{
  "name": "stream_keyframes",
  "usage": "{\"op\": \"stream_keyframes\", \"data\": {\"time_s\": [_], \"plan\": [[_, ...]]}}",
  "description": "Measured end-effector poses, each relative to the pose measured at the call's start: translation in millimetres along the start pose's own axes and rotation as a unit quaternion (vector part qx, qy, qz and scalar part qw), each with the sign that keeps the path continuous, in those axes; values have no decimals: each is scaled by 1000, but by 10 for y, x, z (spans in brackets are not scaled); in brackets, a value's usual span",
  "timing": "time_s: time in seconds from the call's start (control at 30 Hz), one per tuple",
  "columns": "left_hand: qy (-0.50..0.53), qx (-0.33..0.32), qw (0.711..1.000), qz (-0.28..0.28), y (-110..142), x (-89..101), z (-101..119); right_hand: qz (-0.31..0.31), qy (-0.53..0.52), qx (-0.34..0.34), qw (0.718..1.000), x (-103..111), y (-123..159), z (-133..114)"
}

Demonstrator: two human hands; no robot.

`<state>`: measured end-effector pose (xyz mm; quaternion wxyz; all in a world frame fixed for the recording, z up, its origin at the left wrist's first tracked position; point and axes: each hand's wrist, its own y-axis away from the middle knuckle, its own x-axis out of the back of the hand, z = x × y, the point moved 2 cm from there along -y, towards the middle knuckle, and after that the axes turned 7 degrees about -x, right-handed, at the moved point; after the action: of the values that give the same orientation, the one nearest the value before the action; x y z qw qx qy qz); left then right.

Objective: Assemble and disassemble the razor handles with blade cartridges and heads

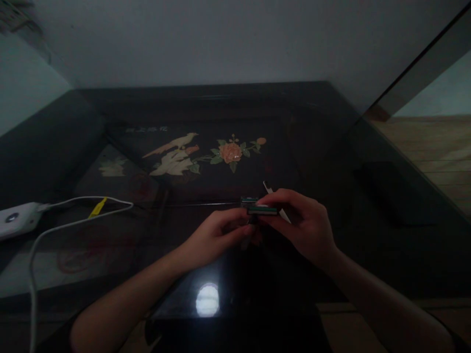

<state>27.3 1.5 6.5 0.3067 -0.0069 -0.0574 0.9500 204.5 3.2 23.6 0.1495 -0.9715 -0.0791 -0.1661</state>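
Close together over the front half of the dark tabletop, both my hands are closed around small objects. My left hand (217,230) pinches the dark neck of what looks like a razor (263,211), its head a flat dark bar with a green strip. My right hand (303,215) has thumb and fingers closed at that head's right end. Just behind, a second small piece with a greenish strip (249,200) shows, perhaps another razor head. A slim pale stick with a dark end (267,186) passes behind my right fingers; whether it joins either piece is hidden.
The glossy dark table (228,103) bears a bird-and-flower picture (230,153). At left lies a white device (18,218) with a white cable (81,200) and yellow tag (97,208). A dark flat object (393,193) lies at right. A pale wall (206,44) rises behind.
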Motion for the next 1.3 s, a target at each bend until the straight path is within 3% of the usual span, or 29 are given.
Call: {"op": "stream_keyframes", "data": {"time_s": [0.2, 0.37, 0.57, 0.77, 1.3], "plan": [[94, 7, 985, 143, -35, 110, -39, 50, -31, -44, 997, 19, -60, 81], [103, 12, 973, 206, -40, 162, -81, 13, 0, -50, 999, 2, -72, 114], [116, 14, 972, 202, -54, 113, -107, -70, 82, -33, 994, -110, -40, 126], [104, -3, 978, 182, -57, 89, -94, -110, 117, 3, 987, -181, -9, 115], [9, -3, 986, 164, -36, 92, -24, -87, 89, 14, 992, -207, 32, 151]]}}
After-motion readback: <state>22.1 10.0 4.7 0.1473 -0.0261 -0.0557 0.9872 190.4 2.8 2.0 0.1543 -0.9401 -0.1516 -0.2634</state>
